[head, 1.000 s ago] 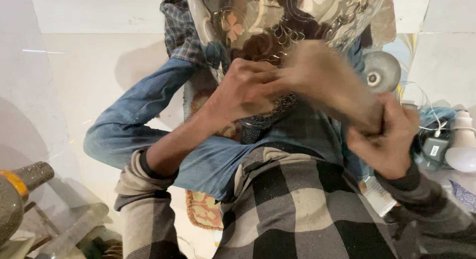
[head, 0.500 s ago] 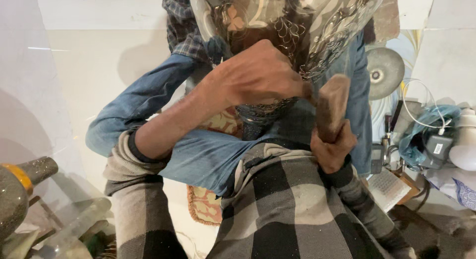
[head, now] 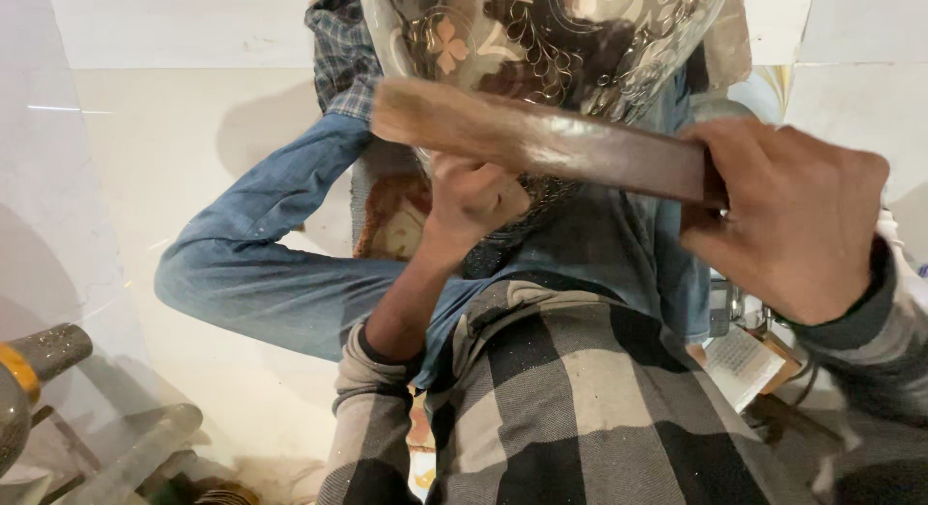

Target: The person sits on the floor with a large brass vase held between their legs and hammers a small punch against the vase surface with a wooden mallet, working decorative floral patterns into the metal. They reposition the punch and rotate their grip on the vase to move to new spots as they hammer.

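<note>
A large clear glass vessel [head: 541, 31] with engraved flower patterns fills the top middle, resting over my lap. My left hand [head: 469, 201] presses against its lower side, fingers curled on the glass. My right hand [head: 788, 215] grips one end of a long brown wooden stick [head: 532, 138], which lies almost level across the front of the glass, its far end pointing left. My legs in blue jeans [head: 280, 263] are folded below. Checked grey-and-black sleeves cover both of my arms.
A pale tiled floor [head: 145, 138] lies to the left. A grey tool with a yellow band [head: 29, 370] sits at the lower left edge. A small printed paper and box [head: 739, 365] lie at the right, beside my leg.
My right hand has swung the wooden stick from upright at the right side to lying level across the glass. My left hand has slid from the top of the glass to its lower side.
</note>
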A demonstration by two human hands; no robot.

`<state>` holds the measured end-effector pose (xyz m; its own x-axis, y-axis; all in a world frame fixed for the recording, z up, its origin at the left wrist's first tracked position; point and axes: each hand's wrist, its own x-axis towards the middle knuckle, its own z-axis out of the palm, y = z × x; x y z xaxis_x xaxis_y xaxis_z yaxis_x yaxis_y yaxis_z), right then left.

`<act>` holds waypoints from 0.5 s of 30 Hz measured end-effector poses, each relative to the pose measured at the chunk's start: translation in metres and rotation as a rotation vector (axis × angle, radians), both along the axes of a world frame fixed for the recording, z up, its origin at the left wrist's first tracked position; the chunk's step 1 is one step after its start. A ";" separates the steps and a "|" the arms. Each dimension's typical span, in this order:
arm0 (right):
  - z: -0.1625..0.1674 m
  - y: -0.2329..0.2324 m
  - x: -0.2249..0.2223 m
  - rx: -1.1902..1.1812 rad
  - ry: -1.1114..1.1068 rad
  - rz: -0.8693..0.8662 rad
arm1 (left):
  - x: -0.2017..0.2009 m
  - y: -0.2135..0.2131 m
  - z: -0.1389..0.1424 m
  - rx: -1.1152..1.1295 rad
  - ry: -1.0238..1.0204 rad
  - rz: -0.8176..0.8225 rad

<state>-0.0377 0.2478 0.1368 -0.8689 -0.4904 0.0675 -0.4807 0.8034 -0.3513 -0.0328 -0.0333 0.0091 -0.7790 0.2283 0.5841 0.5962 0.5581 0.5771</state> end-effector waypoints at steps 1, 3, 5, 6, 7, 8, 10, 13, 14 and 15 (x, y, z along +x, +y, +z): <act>0.008 -0.002 -0.010 0.069 0.024 0.051 | 0.000 0.005 -0.004 0.023 0.042 0.073; 0.020 -0.008 -0.023 0.287 0.014 0.133 | 0.001 0.015 -0.010 0.086 0.074 0.183; 0.031 -0.018 -0.033 0.321 0.021 0.214 | 0.006 0.025 -0.014 0.157 0.040 0.263; 0.037 -0.025 -0.035 0.247 0.040 0.235 | 0.011 0.028 -0.016 0.175 0.060 0.309; 0.044 -0.032 -0.037 0.176 0.069 0.253 | 0.015 0.032 -0.018 0.196 0.091 0.352; 0.053 -0.038 -0.039 0.326 0.040 0.251 | 0.019 0.036 -0.020 0.218 0.115 0.401; 0.069 -0.049 -0.043 0.624 -0.039 0.257 | 0.023 0.043 -0.027 0.292 0.102 0.471; 0.078 -0.064 -0.052 0.584 0.075 0.421 | 0.023 0.046 -0.036 0.570 -0.184 0.187; 0.079 -0.066 -0.049 0.682 0.063 0.397 | 0.026 0.046 -0.038 0.684 -0.333 0.025; 0.078 -0.067 -0.047 0.782 0.044 0.376 | 0.027 0.048 -0.039 0.697 -0.266 0.060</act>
<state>-0.0850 0.1812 0.2153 -0.6445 -0.6641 -0.3791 -0.7629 0.5917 0.2606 -0.0057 0.0144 -0.0304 -0.9137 -0.1728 0.3677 0.3670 0.0372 0.9295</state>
